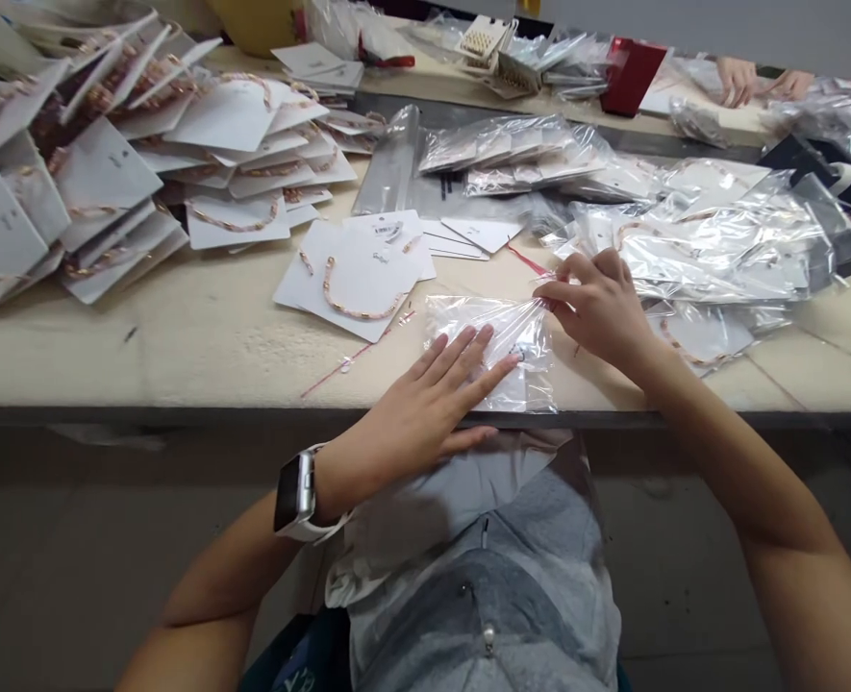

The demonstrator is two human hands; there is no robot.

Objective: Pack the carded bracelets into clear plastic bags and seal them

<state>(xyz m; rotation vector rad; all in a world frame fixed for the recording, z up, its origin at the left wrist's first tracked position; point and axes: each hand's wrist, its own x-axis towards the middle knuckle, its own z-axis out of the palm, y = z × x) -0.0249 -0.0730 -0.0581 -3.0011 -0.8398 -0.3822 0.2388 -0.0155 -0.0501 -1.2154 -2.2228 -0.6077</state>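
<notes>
A clear plastic bag with a white card inside lies at the table's front edge. My left hand rests flat on it, fingers spread. With a pinch, my right hand holds the bag's upper right corner and pulls the film into creases. Just left of the bag lies a white card with a beaded bracelet in pink and gold. Behind it are several plain white cards. A red strip shows beside my right fingertips.
Carded bracelets are heaped on the left. Bagged cards pile up on the right, with more bagged cards behind. A red box stands farther back. Another person's hands work at the far right.
</notes>
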